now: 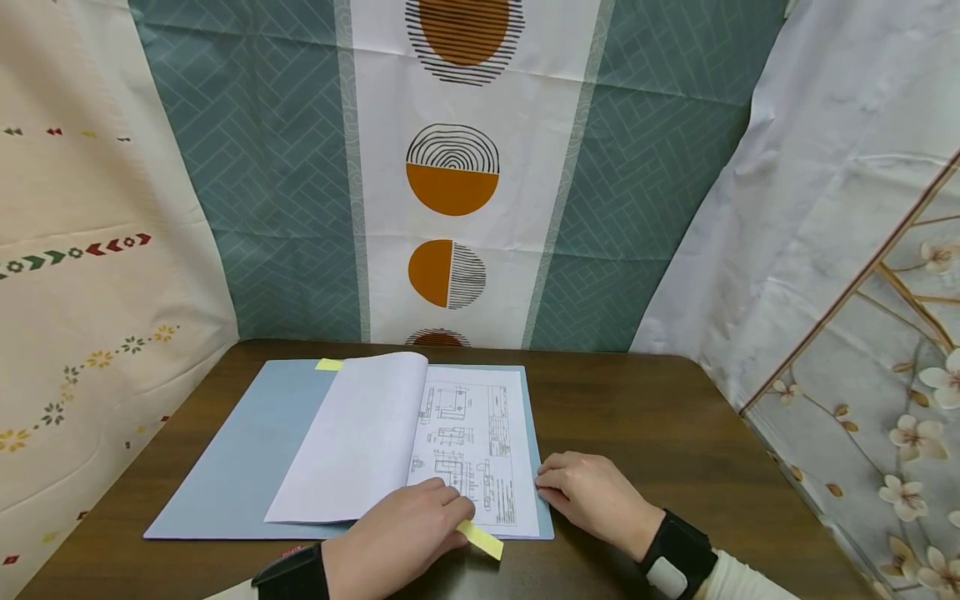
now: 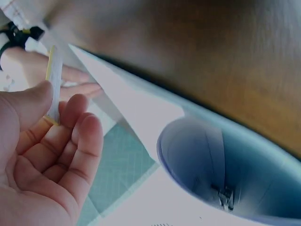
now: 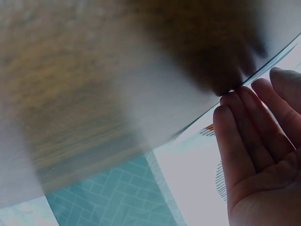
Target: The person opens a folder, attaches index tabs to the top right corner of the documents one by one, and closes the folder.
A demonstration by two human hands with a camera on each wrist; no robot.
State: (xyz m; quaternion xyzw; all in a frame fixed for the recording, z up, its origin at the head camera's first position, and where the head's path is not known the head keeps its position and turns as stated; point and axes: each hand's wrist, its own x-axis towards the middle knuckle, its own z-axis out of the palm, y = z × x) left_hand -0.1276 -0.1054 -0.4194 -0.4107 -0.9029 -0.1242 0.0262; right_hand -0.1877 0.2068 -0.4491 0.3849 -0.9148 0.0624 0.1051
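A light blue folder (image 1: 225, 467) lies spread on the table with a stack of white sheets inside. The turned sheets (image 1: 352, 442) bow over to the left, and a page with printed technical drawings (image 1: 465, 450) shows on the right. My left hand (image 1: 408, 533) pinches a small yellow sticky note pad (image 1: 481, 540) between thumb and fingers, over the folder's lower edge. My right hand (image 1: 592, 497) rests at the folder's right edge, its fingers (image 3: 233, 146) fairly straight and the fingertips right at that edge. Another yellow sticky tab (image 1: 328, 364) sits at the folder's top edge.
The brown wooden table (image 1: 630, 417) extends to the right and behind the folder. Patterned cloth (image 1: 292, 167) hangs behind the table, with more cloth (image 1: 847, 250) along both sides. A metal clip (image 2: 225, 197) shows beneath the curled sheets in the left wrist view.
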